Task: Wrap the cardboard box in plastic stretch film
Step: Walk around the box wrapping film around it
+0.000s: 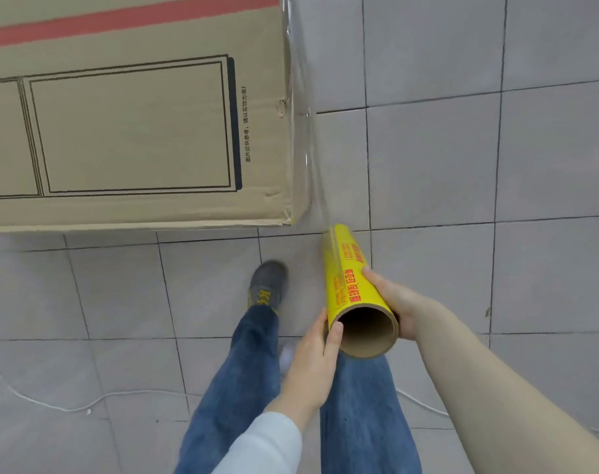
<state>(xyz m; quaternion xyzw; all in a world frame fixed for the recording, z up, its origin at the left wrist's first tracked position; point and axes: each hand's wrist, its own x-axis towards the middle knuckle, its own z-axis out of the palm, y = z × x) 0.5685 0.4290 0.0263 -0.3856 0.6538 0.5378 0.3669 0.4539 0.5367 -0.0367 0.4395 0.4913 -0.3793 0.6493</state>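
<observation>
head view: both hands hold the film roll at the box corner

the left hand (314, 357), reaching from a white sleeve (267, 446), grips the near open end of the yellow stretch film roll (349, 285), thumb hooked over the cardboard core's rim. the right hand (393, 302) wraps the roll's right side, thumb on top, bare forearm running in from the lower right. the roll points away, its far end just beside the near right corner of the cardboard box (130, 131), which stands on the tiled floor (462, 165). clear film (304, 138) stretches from the roll along the box's right edge. a grey shoe (269, 282) steps forward on the left.
</observation>
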